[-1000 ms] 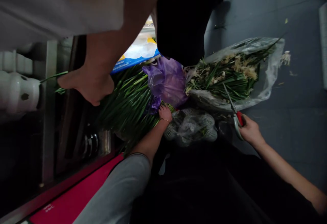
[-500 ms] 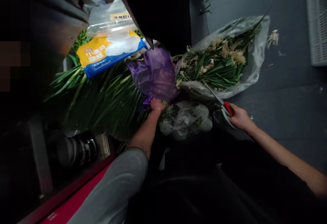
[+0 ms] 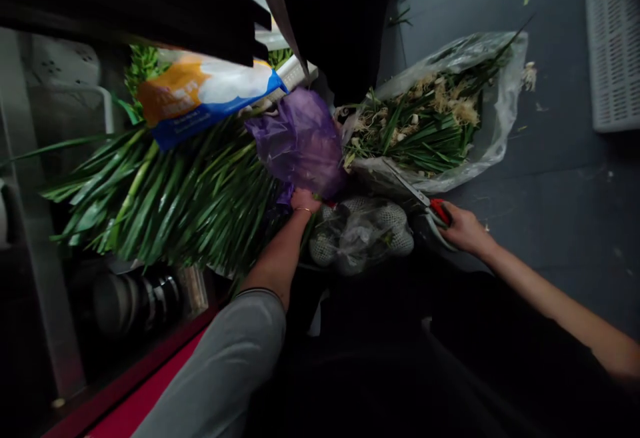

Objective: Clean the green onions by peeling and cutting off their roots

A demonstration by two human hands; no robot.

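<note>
My left hand (image 3: 304, 199) reaches into the base of a big bundle of green onions (image 3: 200, 191), right beside a purple plastic bag (image 3: 300, 141); its fingers are hidden among the stalks. My right hand (image 3: 463, 228) grips red-handled scissors (image 3: 425, 201), whose blades point up-left toward a clear plastic bag of green trimmings and roots (image 3: 440, 121) lying on the dark floor.
A clear bag of net-wrapped round produce (image 3: 363, 238) lies between my hands. A blue, orange and white packet (image 3: 205, 95) rests on the onions. Another person's dark clothing (image 3: 330, 18) hangs above. A white crate (image 3: 613, 45) stands at the right, jars (image 3: 135, 298) low left.
The other person's arm and hand that hung over the onions have gone from view. The view has shifted, showing more of the onion bundle and packet. My hands have barely moved.
</note>
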